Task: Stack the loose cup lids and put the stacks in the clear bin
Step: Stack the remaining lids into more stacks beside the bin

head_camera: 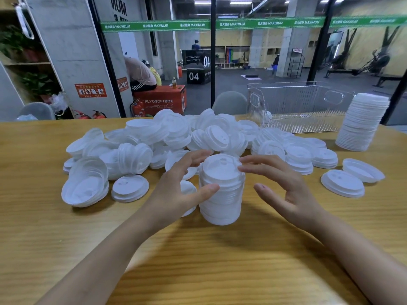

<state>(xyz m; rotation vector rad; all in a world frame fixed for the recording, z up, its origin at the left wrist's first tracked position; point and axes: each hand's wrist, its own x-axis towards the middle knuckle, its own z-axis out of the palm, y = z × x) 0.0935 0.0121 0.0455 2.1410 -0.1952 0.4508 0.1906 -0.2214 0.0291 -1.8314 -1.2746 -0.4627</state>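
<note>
A short stack of white cup lids [221, 190] stands upright on the wooden table [198, 260] between my hands. My left hand [182, 188] is spread at the stack's left side, its thumb tip touching the stack. My right hand [284, 186] hovers at the right with fingers extended; its fingertips reach the stack's top rim and the thumb is apart. A big pile of loose white lids [176, 137] lies behind. The clear bin [297, 106] sits at the back right, with nothing visible inside. A tall lid stack [363, 122] stands to its right.
Two lone lids [342, 183] lie at the right, one upside down [363, 170]. More lids and short stacks [86, 183] lie at the left. A glass wall runs behind the table, with chair backs [230, 102] just beyond its far edge.
</note>
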